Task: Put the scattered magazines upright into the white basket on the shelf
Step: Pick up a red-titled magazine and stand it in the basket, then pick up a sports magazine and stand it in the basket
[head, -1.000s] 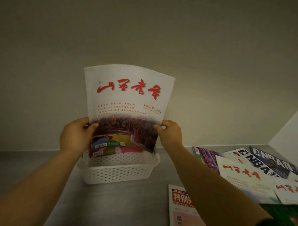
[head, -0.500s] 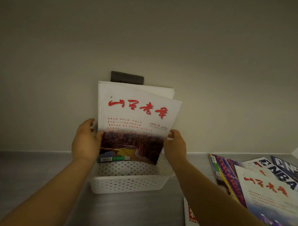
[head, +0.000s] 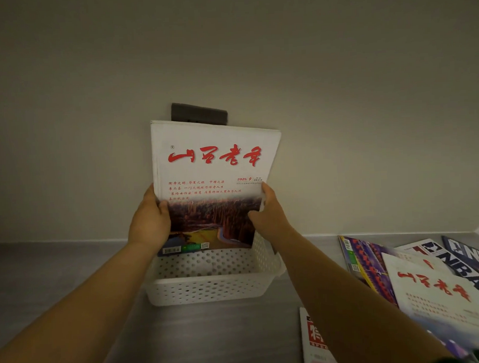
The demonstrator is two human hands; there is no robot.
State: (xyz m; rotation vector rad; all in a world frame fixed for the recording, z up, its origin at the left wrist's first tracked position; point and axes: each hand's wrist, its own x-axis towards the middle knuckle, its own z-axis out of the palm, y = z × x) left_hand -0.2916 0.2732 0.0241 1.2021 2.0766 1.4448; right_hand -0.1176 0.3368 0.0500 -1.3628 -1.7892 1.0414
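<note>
Magazine point(head: 213, 166), white cover with red title, stands upright over the back of the white basket point(head: 210, 289), top edge close to the wall point(head: 339, 94), just under a dark plate point(head: 199, 113).
- Lower edge sits level with the basket's far rim. The perforated inner wall shows below it, so probably not down on the floor yet; cannot tell for certain.
- Left hand point(head: 149, 221) pinches the left edge, thumb across the cover. Right hand point(head: 267, 215) is clamped on the right edge, fingers curled round it.

Change over the last second: the magazine was higher and bowed between the hands. Now it is lower, flat and squared to the basket. A coloured cover that showed beneath it is covered.
- Reading: placement nearly done. What remains is the last drop and the release.
- Risk: a thin magazine may slump forward once let go unless it leans on the wall.

Outward: the basket rests on the grey shelf point(head: 44, 258). To its right lie the scattered magazines point(head: 435, 290), overlapping and flat: a purple one, NBA titles, another red-titled copy. A further one lies near the bottom edge. Several trips remain.
</note>
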